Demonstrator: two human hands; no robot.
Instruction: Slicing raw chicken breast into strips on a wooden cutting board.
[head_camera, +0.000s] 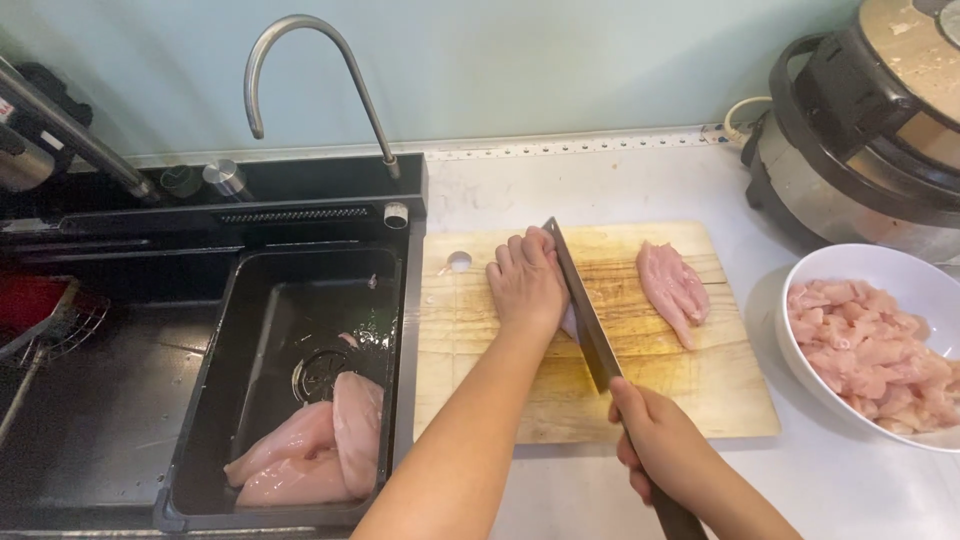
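A wooden cutting board (700, 385) lies on the white counter. My left hand (525, 280) presses down on a piece of raw chicken that is almost wholly hidden under it. My right hand (660, 445) grips the handle of a large cleaver (585, 315), whose blade stands edge-down against my left knuckles. A second raw chicken piece (673, 288) rests on the board to the right of the blade.
A white bowl (870, 262) of cut chicken pieces stands at the right. Left of the board, a black sink tub (215, 390) holds whole raw chicken pieces (315, 450) under a curved tap (300, 60). A round cooker (860, 130) occupies the back right.
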